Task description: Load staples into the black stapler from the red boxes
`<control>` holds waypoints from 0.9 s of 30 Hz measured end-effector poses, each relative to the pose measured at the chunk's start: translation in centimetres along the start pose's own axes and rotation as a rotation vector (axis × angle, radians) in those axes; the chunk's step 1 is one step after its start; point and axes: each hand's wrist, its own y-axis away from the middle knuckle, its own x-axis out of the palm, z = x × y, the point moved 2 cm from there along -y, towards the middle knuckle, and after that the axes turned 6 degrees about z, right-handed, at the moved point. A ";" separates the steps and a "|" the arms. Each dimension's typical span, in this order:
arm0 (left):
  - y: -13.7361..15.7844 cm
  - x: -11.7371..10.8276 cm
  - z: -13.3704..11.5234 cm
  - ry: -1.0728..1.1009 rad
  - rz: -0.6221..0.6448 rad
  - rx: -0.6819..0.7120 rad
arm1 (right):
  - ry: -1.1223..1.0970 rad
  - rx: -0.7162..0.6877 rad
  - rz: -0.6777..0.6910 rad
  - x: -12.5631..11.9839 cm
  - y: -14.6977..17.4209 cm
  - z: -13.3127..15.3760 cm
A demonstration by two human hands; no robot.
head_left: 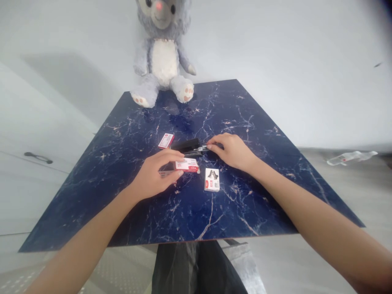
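Note:
A black stapler [186, 145] lies on the table, its metal inner parts showing at the right end. My right hand [231, 150] is closed in a pinch at that metal end, thumb and forefinger together. My left hand [156, 173] grips a small red-and-white carton [188, 165] between thumb and fingers, just in front of the stapler. Below and to the right of that carton, a white box with a black staple-remover picture [212, 179] lies flat. Another small red-and-white box [166, 141] rests beyond my left hand, by the stapler's left end.
The dark blue marble-patterned table [239, 208] stands against a pale wall. A grey plush toy [165, 61] sits at its back edge. A clear plastic bottle [349, 157] lies off to the right, beyond the table, and a cabinet handle [38, 157] is on the left.

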 end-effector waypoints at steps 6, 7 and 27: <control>0.0 0.0 -0.1 -0.004 0.007 -0.004 | -0.037 -0.008 -0.060 -0.3 0.1 0.6; 0.0 0.0 -0.1 -0.005 0.008 -0.005 | -0.037 -0.018 -0.054 -0.3 0.1 0.6; 0.3 -0.3 -0.2 0.005 -0.254 0.031 | -0.187 -0.083 -0.241 -0.5 0.8 2.6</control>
